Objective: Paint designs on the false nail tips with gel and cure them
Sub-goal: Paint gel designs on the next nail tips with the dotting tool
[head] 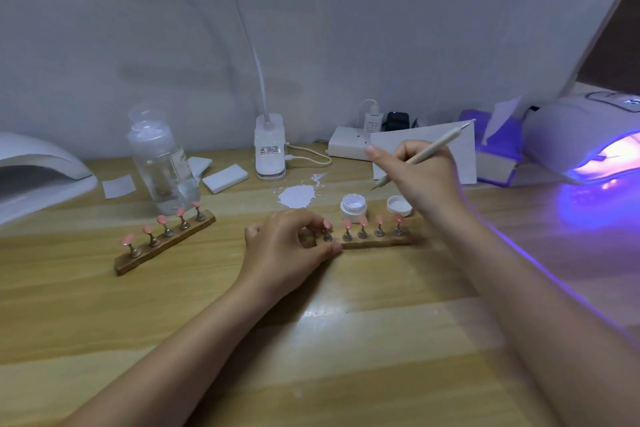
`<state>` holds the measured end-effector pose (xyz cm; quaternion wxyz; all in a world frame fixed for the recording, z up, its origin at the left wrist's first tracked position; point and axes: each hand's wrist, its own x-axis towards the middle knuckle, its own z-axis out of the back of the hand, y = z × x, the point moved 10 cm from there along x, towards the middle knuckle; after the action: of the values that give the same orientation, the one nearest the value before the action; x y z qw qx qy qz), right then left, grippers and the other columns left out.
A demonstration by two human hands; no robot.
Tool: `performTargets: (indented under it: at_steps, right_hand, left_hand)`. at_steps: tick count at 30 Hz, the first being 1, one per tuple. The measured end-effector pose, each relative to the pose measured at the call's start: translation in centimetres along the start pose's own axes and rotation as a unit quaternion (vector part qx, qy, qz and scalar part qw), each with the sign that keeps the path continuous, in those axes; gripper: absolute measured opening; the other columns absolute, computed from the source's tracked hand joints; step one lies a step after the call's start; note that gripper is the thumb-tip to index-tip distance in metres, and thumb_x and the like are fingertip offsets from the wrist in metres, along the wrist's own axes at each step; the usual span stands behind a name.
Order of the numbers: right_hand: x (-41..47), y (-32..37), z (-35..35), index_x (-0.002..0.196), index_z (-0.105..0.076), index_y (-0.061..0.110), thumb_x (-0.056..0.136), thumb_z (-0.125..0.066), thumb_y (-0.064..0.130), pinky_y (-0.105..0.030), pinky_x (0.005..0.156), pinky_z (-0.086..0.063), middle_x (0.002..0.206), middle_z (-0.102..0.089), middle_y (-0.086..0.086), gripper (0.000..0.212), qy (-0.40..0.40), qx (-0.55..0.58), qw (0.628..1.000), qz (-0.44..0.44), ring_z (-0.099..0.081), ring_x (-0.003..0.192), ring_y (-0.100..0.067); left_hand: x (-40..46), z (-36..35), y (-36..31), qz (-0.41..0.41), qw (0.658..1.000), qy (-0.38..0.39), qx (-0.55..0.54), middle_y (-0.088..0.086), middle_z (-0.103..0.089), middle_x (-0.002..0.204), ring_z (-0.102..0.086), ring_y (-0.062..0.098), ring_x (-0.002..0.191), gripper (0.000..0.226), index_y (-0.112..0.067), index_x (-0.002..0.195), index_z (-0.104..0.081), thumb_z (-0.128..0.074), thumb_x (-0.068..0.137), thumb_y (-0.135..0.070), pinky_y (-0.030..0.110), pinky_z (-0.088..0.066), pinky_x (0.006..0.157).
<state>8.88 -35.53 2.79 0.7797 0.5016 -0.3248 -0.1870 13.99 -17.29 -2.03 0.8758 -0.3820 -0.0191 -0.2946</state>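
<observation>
Centrally on the wooden worktop [346,340] lies a narrow wooden strip, the near holder [375,243], carrying five small metal stands in a row, each topped by a glossy pink false nail tip [363,220]. The tips look plain pink; any painted design is too small to tell. A second holder [162,246] with five more pink tips lies well apart to the left, angled away from the first.

The left hand [289,246] rests on the worktop at the left end of the near holder, fingers curled, with fingertips and thumb pinching the strip's end around the leftmost stand. The right hand [420,173] hovers above and behind the holder, fingers closed round a slim cream nail brush [434,146], which slants up to the right; its lower tip points down towards the worktop just beyond the open gel jar [353,206]. That small white jar stands just behind the holder, its white lid [399,205] beside it to the right.

A smear of white on a palette patch [298,196] sits behind the jar. At the far right a curing lamp [588,139] glows violet, casting purple light across the worktop. A clear bottle [162,163] stands behind the second holder, and a second white lamp [38,166], unlit, sits at the left edge.
</observation>
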Motion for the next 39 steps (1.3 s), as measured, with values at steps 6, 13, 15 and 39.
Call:
performTargets:
  at_steps: [6,13,15,39]
  right_hand:
    - [0.3,-0.7,-2.6,0.046,-0.046,0.018,0.074,-0.071,0.033,-0.022,0.042,-0.043,0.04,-0.053,0.007,0.041,0.02,-0.096,0.995,0.011,-0.047,0.033,-0.006]
    - [0.3,-0.8,-3.1,0.049,-0.047,0.017,0.08,-0.064,0.039,-0.012,0.036,-0.034,0.046,-0.061,-0.003,0.041,0.039,-0.145,0.988,0.019,-0.046,0.026,-0.008]
    - [0.4,-0.7,-2.9,0.049,-0.046,0.018,0.082,-0.062,0.037,-0.015,0.041,-0.035,0.049,-0.062,-0.004,0.041,0.03,-0.166,0.985,0.03,-0.049,0.03,-0.01]
    - [0.4,-0.6,-3.9,0.051,-0.047,0.02,0.081,-0.063,0.04,-0.027,0.066,-0.042,0.052,-0.057,0.002,0.04,0.085,-0.215,0.972,0.041,-0.047,0.045,-0.01]
  left_hand:
    - [0.0,0.1,0.0,-0.01,1.0,-0.019,0.005,-0.025,-0.056,0.078,-0.048,0.002,0.088,0.024,-0.045,0.067,-0.05,-0.073,0.069,-0.04,0.027,-0.013,0.066]
    - [0.1,-0.1,0.2,-0.012,1.0,-0.013,0.008,-0.026,-0.055,0.08,-0.047,0.0,0.088,0.024,-0.048,0.069,-0.05,-0.072,0.069,-0.041,0.026,-0.012,0.066]
    - [0.1,-0.1,0.2,-0.013,1.0,-0.012,0.007,-0.026,-0.055,0.079,-0.047,-0.001,0.087,0.023,-0.048,0.069,-0.05,-0.072,0.069,-0.041,0.025,-0.013,0.066]
    - [0.0,0.7,-0.4,-0.01,0.996,-0.033,-0.08,-0.02,-0.061,0.08,-0.059,0.009,0.095,0.011,-0.034,0.075,-0.069,-0.072,0.075,-0.024,0.048,-0.036,0.096]
